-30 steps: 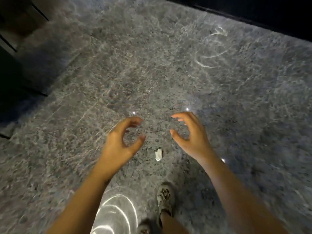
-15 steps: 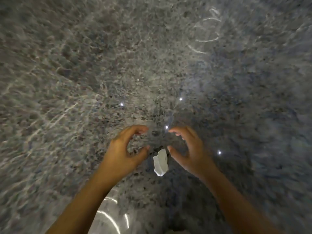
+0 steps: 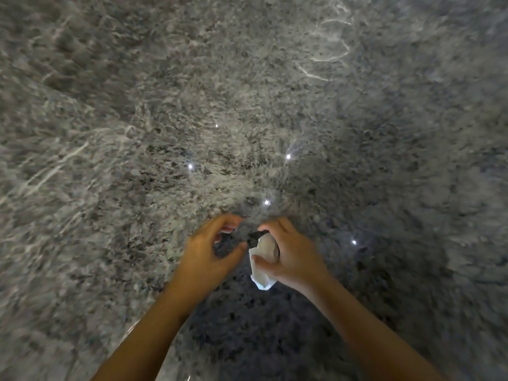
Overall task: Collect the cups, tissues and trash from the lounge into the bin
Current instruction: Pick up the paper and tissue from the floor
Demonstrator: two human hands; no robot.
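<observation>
A crumpled white tissue (image 3: 261, 270) lies low over the speckled grey stone floor (image 3: 137, 133). My right hand (image 3: 291, 254) curls around it, thumb pressed on its front and fingers over its top. My left hand (image 3: 211, 251) hovers just to the left of the tissue with fingers and thumb curved in a loose C, holding nothing. Both forearms reach in from the bottom of the view. No bin or cup is visible.
Polished granite floor fills the whole view, with small bright light reflections (image 3: 287, 156) on it. A glossy curved reflection shows at the bottom left, near my left forearm.
The view dropped closer to the floor. My right hand closed around the tissue, which lay free between both hands half a second ago. The left hand stayed beside it.
</observation>
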